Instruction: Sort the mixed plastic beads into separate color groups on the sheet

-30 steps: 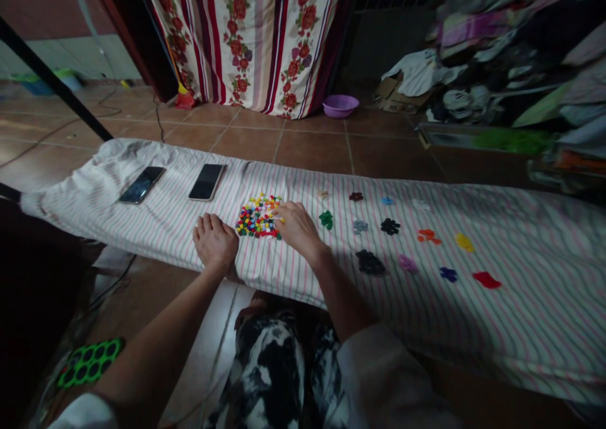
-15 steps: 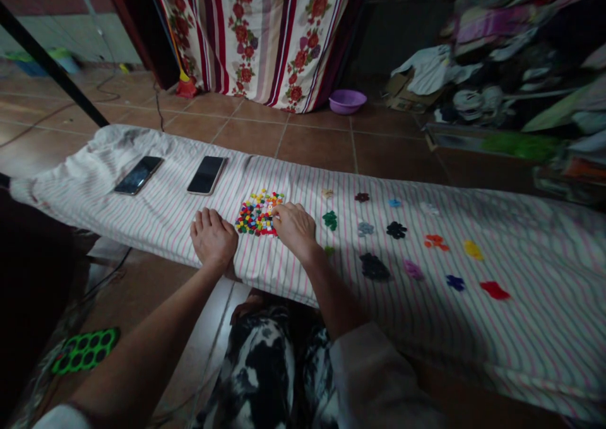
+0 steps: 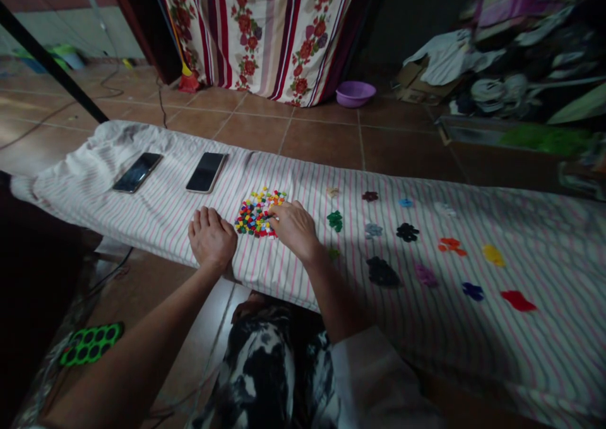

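Note:
A mixed pile of small coloured pieces [image 3: 255,217] lies on the striped cloth [image 3: 279,271]. My right hand [image 3: 296,227] reaches over the pile's right side, thumb and forefinger pinched together at the pieces. Whatever sits between those fingertips is too small to make out. To the left of the pile my left hand [image 3: 213,236] rests flat on the cloth, fingers stretched out and holding nothing. Right of my hands lie small heaps of single colours, among them green pieces [image 3: 335,221], black pieces [image 3: 407,232], orange pieces [image 3: 452,246] and red pieces [image 3: 518,300].
Two phones, a left phone [image 3: 137,173] and a right phone [image 3: 206,172], lie on the cloth's left part. Beyond it on the tiled floor are a purple basin [image 3: 355,94] and a broom [image 3: 189,81]. A green holed object [image 3: 92,344] lies low at the left.
The view has shifted slightly, so the sorted heaps appear farther right. My right hand's fingertips have moved a little over the pile. My left hand stays flat in place.

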Available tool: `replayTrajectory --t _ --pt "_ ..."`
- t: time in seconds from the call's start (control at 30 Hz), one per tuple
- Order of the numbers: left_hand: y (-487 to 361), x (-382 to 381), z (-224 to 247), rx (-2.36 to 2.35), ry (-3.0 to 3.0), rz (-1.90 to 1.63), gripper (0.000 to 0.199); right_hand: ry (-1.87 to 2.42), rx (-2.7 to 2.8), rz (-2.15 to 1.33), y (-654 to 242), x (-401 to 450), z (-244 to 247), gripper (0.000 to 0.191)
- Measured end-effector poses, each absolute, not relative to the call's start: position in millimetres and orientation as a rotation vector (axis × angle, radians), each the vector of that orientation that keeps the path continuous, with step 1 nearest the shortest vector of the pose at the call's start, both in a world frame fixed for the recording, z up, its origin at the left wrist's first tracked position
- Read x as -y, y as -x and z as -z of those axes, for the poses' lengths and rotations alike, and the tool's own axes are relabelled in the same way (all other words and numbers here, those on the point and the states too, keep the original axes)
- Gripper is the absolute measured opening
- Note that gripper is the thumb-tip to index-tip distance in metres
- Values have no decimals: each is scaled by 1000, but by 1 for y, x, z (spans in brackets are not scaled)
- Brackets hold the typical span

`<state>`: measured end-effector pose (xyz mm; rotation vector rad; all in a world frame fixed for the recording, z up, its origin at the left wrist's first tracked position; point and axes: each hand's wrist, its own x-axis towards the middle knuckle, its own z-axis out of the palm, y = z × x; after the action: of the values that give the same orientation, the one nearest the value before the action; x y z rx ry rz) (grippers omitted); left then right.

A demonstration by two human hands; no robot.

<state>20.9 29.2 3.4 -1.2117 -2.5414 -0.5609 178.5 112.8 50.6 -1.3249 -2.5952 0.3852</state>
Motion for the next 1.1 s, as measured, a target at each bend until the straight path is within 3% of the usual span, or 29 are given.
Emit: replayTrajectory --t 0.33,1.1 --pt "-22 -29 -7 2571 1213 584 49 1264 2423 -571 -180 -115 -51 17" --pt "-26 -25 -14 2536 1230 623 43 1266 2133 -894 -240 -116 -76 27"
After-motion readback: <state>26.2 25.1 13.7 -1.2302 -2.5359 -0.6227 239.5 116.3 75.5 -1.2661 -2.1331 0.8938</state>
